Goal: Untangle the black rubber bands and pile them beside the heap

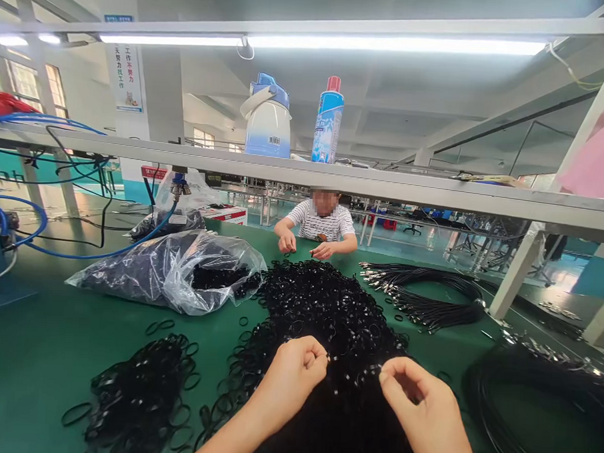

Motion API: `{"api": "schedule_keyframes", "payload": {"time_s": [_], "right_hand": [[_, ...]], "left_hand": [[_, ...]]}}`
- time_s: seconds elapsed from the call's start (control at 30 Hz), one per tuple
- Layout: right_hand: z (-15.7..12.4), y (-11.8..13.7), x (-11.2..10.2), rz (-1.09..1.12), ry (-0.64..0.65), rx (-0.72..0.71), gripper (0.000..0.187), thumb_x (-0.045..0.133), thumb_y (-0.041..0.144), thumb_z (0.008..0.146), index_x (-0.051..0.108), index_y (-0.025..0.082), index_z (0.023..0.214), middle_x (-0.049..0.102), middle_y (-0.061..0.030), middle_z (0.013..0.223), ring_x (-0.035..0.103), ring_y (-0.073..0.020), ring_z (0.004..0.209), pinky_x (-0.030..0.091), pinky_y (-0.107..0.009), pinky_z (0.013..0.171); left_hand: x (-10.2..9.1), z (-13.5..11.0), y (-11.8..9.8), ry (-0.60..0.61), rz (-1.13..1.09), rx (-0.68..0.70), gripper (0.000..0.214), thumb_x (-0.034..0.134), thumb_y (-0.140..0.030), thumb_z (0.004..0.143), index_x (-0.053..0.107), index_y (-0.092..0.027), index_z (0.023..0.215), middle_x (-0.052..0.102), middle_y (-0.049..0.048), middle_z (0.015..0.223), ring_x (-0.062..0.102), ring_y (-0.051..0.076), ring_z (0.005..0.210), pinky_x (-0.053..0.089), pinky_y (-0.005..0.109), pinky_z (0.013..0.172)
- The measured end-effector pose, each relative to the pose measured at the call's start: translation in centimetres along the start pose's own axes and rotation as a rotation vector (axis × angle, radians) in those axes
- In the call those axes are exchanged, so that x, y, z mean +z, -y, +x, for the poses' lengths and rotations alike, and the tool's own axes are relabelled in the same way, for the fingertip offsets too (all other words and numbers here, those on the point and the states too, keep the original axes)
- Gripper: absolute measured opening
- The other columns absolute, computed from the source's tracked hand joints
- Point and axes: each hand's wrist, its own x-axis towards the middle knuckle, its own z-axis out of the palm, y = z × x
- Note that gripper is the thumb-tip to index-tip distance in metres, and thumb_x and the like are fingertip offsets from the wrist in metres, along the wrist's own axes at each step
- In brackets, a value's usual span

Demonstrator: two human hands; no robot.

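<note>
A large pile of small black rings [323,301], looking like rubber bands, spreads over the green table. My left hand [295,373] is above the near part of this pile, thumb and forefinger pinched together. To its right, my right hand [424,399] is also over the pile, with thumb and forefinger tips meeting. Whatever either pinch holds is too small to make out against the black rings. A smaller heap of black rings [139,393] lies left of my left hand, with a few loose ones around it.
A clear plastic bag [179,281] of black rings lies on the left. Coiled black cables [424,292] with metal ends sit on the right, another bundle [504,409] nearer. Across the table, a person [325,221] handles rings. Overhead, a shelf [384,180] carries a jug [268,121] and spray can [329,124].
</note>
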Motion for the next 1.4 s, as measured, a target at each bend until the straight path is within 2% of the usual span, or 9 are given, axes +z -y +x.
{"api": "schedule_keyframes", "payload": {"time_s": [0.13,0.2,0.3,0.4,0.67,0.83,1.03,1.27,1.4], "right_hand": [[0.0,-0.3,0.0,-0.323,-0.017,-0.085,0.036,0.040,0.047,0.085,0.052,0.024,0.061,0.059,0.0001,0.064,0.056,-0.0195,0.058,0.039,-0.028,0.052],[-0.3,0.2,0.4,-0.238,-0.034,-0.195,0.029,0.039,0.043,0.088,0.058,0.026,0.074,0.064,-0.0005,0.076,0.061,-0.0195,0.068,0.043,-0.027,0.057],[-1.3,1.7,1.4,-0.009,0.108,-0.345,0.016,0.050,0.037,0.086,0.060,0.027,0.093,0.065,0.0017,0.083,0.062,-0.0142,0.066,0.046,-0.021,0.057],[-2.1,3.0,2.3,0.125,0.179,-0.400,0.009,0.057,0.031,0.083,0.063,0.026,0.088,0.066,0.0025,0.081,0.061,-0.0126,0.064,0.046,-0.018,0.056],[-0.5,0.7,1.1,0.131,0.114,-0.146,0.019,0.047,0.031,0.087,0.064,0.022,0.089,0.068,-0.0005,0.076,0.065,-0.0161,0.068,0.052,-0.023,0.064],[-0.5,0.2,1.2,-0.120,-0.113,-0.370,0.029,0.040,0.024,0.088,0.064,0.024,0.105,0.063,-0.0074,0.114,0.059,-0.0245,0.105,0.050,-0.039,0.087],[-2.4,2.7,3.2,0.034,0.106,-0.608,0.021,0.059,0.019,0.081,0.062,0.025,0.101,0.067,-0.0022,0.100,0.064,-0.0184,0.093,0.053,-0.023,0.078],[-1.5,1.8,2.0,0.261,0.095,-0.179,0.014,0.051,0.028,0.086,0.064,0.023,0.083,0.068,0.0016,0.074,0.065,-0.0139,0.065,0.050,-0.019,0.061],[-0.6,1.2,0.9,0.283,0.066,-0.083,0.015,0.052,0.030,0.082,0.065,0.023,0.087,0.069,-0.0011,0.087,0.065,-0.0176,0.079,0.050,-0.024,0.070]], "left_hand": [[0.4,-0.1,0.0,0.070,-0.125,-0.086,0.033,0.042,-0.048,0.084,0.054,-0.018,0.078,0.039,-0.0079,0.052,0.032,0.007,0.042,0.025,0.018,0.038],[0.7,-0.3,-0.1,0.103,-0.216,-0.109,0.043,0.036,-0.056,0.085,0.054,-0.018,0.089,0.040,-0.0084,0.051,0.032,0.007,0.038,0.025,0.017,0.035],[1.1,-0.8,-0.4,0.136,-0.351,-0.108,0.049,0.036,-0.062,0.083,0.054,-0.018,0.098,0.045,-0.0067,0.053,0.036,0.007,0.039,0.026,0.016,0.035],[1.3,-1.3,-0.7,0.148,-0.401,-0.129,0.051,0.040,-0.064,0.081,0.058,-0.018,0.095,0.048,-0.0045,0.060,0.042,0.007,0.046,0.026,0.014,0.037],[0.6,-0.9,-0.8,0.264,-0.468,-0.162,0.064,0.034,-0.070,0.079,0.062,-0.013,0.086,0.057,0.0010,0.062,0.036,0.003,0.037,0.013,0.014,0.033],[0.9,-0.9,-0.5,0.231,-0.576,-0.213,0.064,0.035,-0.072,0.077,0.060,-0.015,0.095,0.056,0.0008,0.067,0.036,0.004,0.041,0.013,0.015,0.034],[1.5,-1.5,-0.5,0.202,-0.585,-0.244,0.064,0.038,-0.072,0.076,0.063,-0.016,0.093,0.053,0.0005,0.073,0.041,0.007,0.055,0.020,0.015,0.040],[0.9,-1.7,-1.5,0.326,-0.383,-0.198,0.062,0.035,-0.072,0.077,0.061,-0.016,0.084,0.052,-0.0014,0.060,0.033,0.005,0.045,0.017,0.014,0.037],[0.6,-1.3,-1.2,0.333,-0.350,-0.180,0.052,0.038,-0.064,0.081,0.060,-0.017,0.085,0.052,-0.0033,0.055,0.028,0.004,0.038,0.018,0.015,0.036]]}}
